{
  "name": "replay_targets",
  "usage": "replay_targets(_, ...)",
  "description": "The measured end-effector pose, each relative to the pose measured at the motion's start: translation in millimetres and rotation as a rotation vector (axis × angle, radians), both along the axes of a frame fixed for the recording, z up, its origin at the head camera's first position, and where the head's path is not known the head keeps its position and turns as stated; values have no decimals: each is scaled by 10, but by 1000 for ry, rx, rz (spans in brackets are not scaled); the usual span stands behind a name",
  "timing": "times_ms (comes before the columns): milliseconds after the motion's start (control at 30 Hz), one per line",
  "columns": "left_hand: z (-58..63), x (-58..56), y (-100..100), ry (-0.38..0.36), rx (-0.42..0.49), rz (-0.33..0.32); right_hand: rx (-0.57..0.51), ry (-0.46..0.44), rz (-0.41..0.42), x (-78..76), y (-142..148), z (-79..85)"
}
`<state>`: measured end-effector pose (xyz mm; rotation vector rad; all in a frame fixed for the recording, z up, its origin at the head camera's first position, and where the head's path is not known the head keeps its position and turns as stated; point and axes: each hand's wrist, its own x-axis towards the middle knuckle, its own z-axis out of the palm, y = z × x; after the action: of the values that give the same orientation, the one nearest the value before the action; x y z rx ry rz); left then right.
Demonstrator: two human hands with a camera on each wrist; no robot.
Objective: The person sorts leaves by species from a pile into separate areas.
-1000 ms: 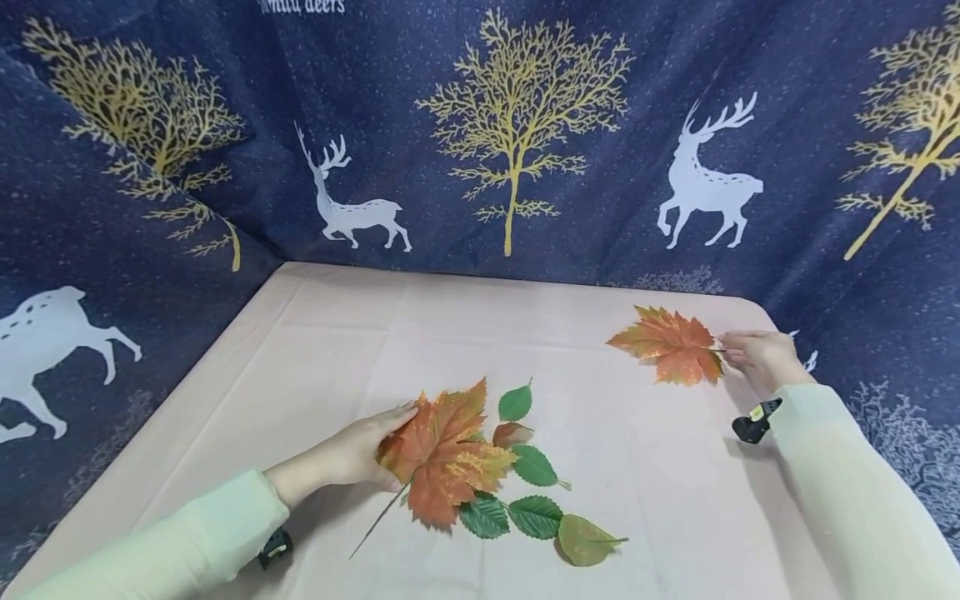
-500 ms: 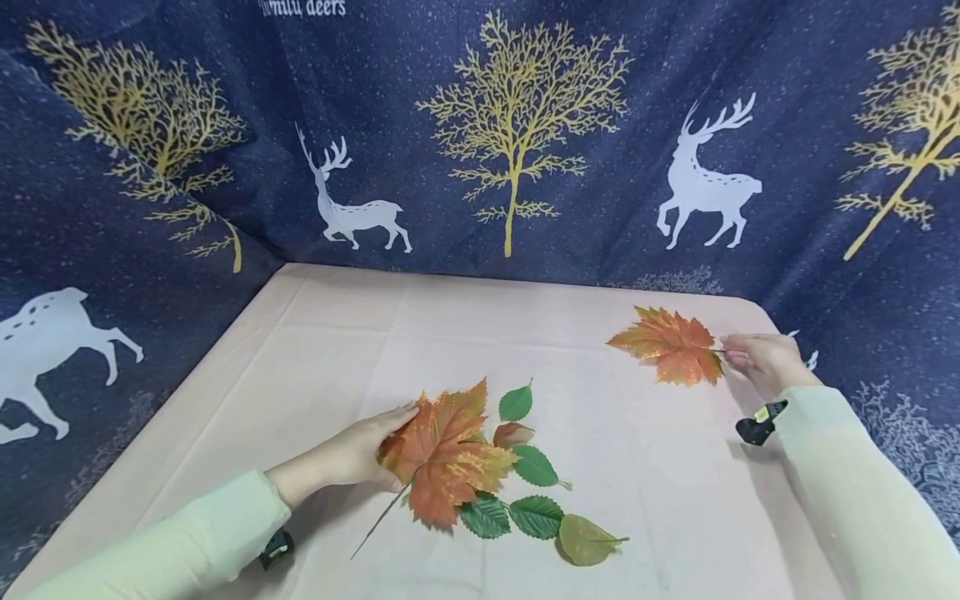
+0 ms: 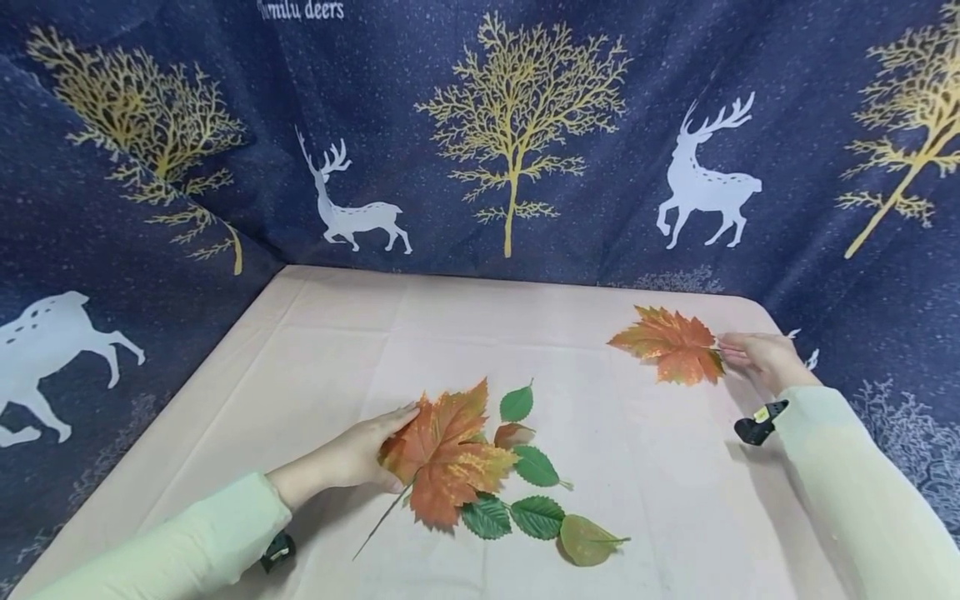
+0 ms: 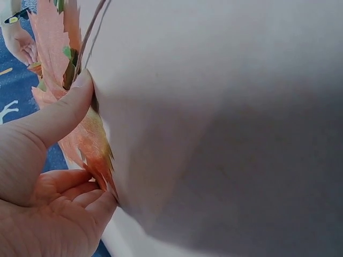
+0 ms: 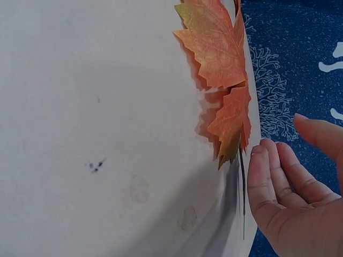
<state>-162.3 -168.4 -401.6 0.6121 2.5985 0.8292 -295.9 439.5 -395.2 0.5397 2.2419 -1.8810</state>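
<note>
An orange artificial maple leaf (image 3: 457, 458) lies at the middle front of the table, its brown stem toward me. My left hand (image 3: 348, 454) holds it from the left. In the left wrist view, the thumb (image 4: 80, 88) is by the stem base and curled fingers meet the leaf's edge. At the far right lies another orange maple leaf (image 3: 671, 346), its stem pointing right. Beside that stem rests my right hand (image 3: 765, 360), fingers extended. The right wrist view shows the thumb apart and the thin stem (image 5: 243, 182) lying free next to the fingertips.
Several smaller leaves lie right of the front maple leaf: a green leaf (image 3: 516, 404), a reddish leaf (image 3: 512, 435), a dark green leaf (image 3: 540, 517) and a yellow-green leaf (image 3: 591, 540). The pale tablecloth (image 3: 337, 358) meets a dark blue curtain (image 3: 450, 217) behind.
Both hands and all the leaves stay practically where they were. The view shifts very slightly.
</note>
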Motion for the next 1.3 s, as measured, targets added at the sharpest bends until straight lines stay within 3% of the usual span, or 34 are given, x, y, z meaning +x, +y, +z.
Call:
replay_targets(100, 4, 4, 10, -3, -1, 2, 47, -8, 122, 63, -36, 61)
replay_targets(200, 11, 7, 18, 1, -6, 2, 76, -14, 153, 106, -79, 107)
replay_targets(567, 14, 10, 14, 9, -5, -6, 24, 78, 300, 187, -179, 168)
replay_targets(933, 23, 20, 16, 9, 0, -7, 8, 75, 350, 192, -435, 263)
replay_targets(1167, 11, 16, -1, 7, 9, -2, -224, 43, 242, 70, -734, 264)
replay_targets(1300, -2, 10, -6, 8, 9, -1, -212, 29, 249, 46, -857, 270)
